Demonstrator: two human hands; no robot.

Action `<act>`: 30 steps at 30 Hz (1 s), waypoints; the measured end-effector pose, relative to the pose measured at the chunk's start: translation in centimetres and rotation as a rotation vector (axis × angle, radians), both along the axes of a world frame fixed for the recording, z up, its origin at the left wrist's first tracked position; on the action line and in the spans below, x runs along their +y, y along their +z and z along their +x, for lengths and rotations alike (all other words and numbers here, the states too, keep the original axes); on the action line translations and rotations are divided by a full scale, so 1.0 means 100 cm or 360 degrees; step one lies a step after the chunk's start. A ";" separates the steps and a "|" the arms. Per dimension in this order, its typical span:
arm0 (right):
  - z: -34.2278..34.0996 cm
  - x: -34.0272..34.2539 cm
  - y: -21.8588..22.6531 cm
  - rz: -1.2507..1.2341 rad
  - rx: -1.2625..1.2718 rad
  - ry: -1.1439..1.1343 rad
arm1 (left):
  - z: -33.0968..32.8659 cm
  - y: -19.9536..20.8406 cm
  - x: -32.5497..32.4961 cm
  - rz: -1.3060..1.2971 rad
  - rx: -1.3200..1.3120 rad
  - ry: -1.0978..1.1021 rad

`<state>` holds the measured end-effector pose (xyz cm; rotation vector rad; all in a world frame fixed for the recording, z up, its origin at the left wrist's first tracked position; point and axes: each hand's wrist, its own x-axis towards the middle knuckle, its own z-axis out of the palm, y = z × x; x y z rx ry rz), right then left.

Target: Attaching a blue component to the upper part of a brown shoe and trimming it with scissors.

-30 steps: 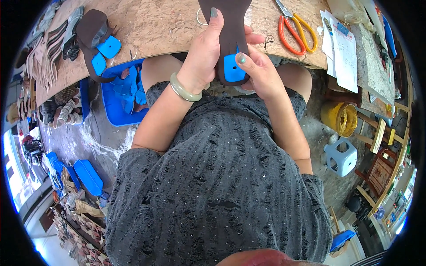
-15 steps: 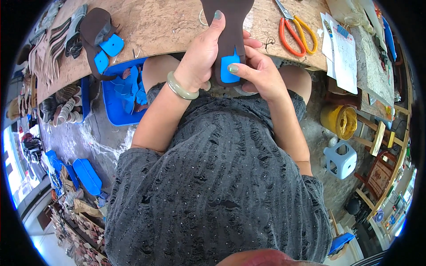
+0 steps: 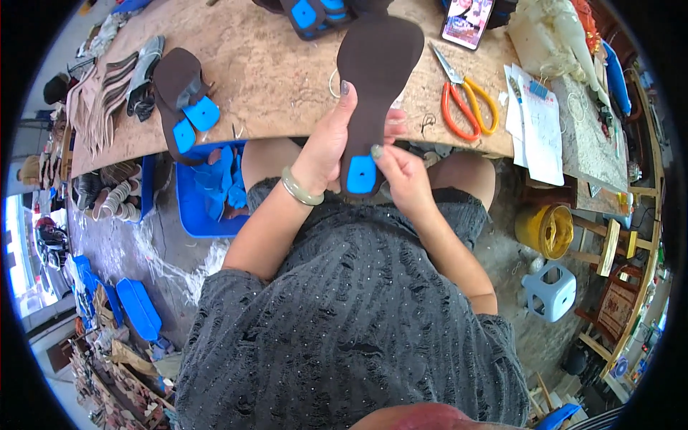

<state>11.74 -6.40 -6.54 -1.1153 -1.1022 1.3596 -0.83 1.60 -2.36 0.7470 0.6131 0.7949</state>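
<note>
A dark brown, sole-shaped insole [image 3: 374, 64] is held over my lap at the table's front edge, its wide end pointing away from me. A blue heel piece [image 3: 362, 174] with a small dark hole lies on its near, narrow end. My left hand [image 3: 328, 147], a bangle on the wrist, grips the insole's left edge with the thumb on top. My right hand [image 3: 405, 175] is closed at the right edge, its thumb tip beside the blue piece's upper corner. Some of the right fingers are hidden behind the insole.
On the wooden table [image 3: 265, 79] lie scissors [image 3: 464, 100], a phone [image 3: 467, 21], papers [image 3: 534, 129], more brown insoles [image 3: 177, 72] with blue pieces, and beige strips [image 3: 107, 100]. Below stand a blue bin [image 3: 193, 226] of blue scraps, a yellow bucket [image 3: 534, 231] and a stool [image 3: 550, 290].
The view has tilted up, showing more of the far table. My right thumb has slid off the blue piece's middle to its upper right corner, uncovering the hole. Both hands still hold the insole.
</note>
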 end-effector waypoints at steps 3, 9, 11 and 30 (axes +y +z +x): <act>0.008 -0.001 0.012 -0.0071 -0.0088 0.0279 | -0.006 0.008 0.011 0.0190 0.0237 0.0432; 0.019 0.031 0.027 0.0247 0.0156 -0.0305 | -0.003 0.006 -0.001 0.0334 0.0499 0.0277; 0.019 0.042 0.030 0.0357 -0.0065 -0.0295 | 0.010 0.002 -0.008 0.0513 0.0434 0.0339; 0.022 0.030 0.036 0.0083 0.0538 -0.0148 | -0.003 -0.003 0.027 0.0744 0.0300 0.0820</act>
